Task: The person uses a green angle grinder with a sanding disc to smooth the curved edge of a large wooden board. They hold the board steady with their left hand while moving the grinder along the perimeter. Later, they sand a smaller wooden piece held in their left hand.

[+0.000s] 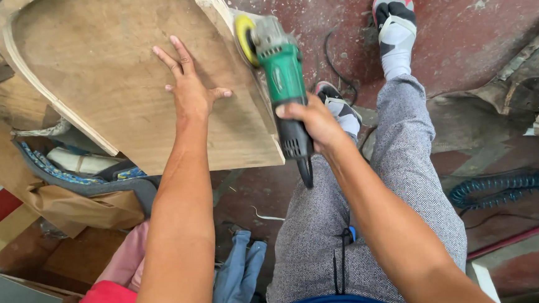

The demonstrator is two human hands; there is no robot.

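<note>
Curved brown plywood panel (121,73) tilts up before you, its right edge touching the yellow disc of the green-and-black angle grinder (281,82). Your right hand (314,122) wraps shut around the grinder's black handle; your left hand (189,88) lies flat, fingers spread, on the panel. Coiled dark-blue hose (508,187) lies on the red floor (460,9).

The left hand (187,81) lies flat, palm down, fingers spread and pointing away from the body, thumb out to the right, its bare forearm stretched straight forward. The right hand (314,122) is curled in a closed grip, knuckles up, the forearm angled in from the lower right.
</note>
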